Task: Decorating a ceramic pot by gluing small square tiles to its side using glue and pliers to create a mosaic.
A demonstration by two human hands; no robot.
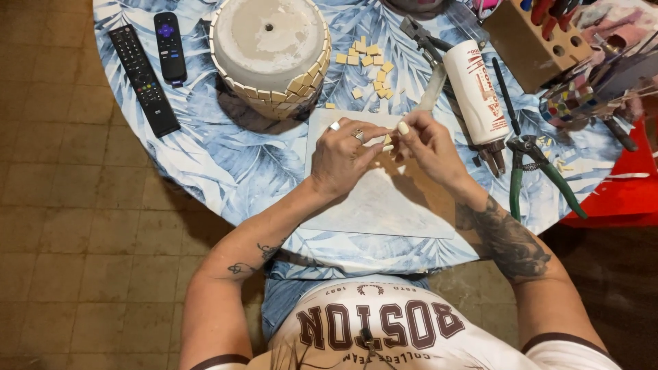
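Observation:
My left hand (343,156) and my right hand (426,142) meet over a pale work board (384,205) on the round table. Between their fingertips they pinch a small cream tile piece (388,141). A loose pile of cream square tiles (369,63) lies just beyond the board. To the left of that pile stands an upturned grey pot (269,41) with cream tiles stuck around its side.
Two black remotes (144,75) lie at the table's left. A white glue tube (476,90), green-handled nippers (531,171), a black pen (506,94) and grey pliers (425,41) sit right of my hands. A wooden tool block (531,38) and clutter fill the far right. The leaf-print cloth (226,164) covers the table.

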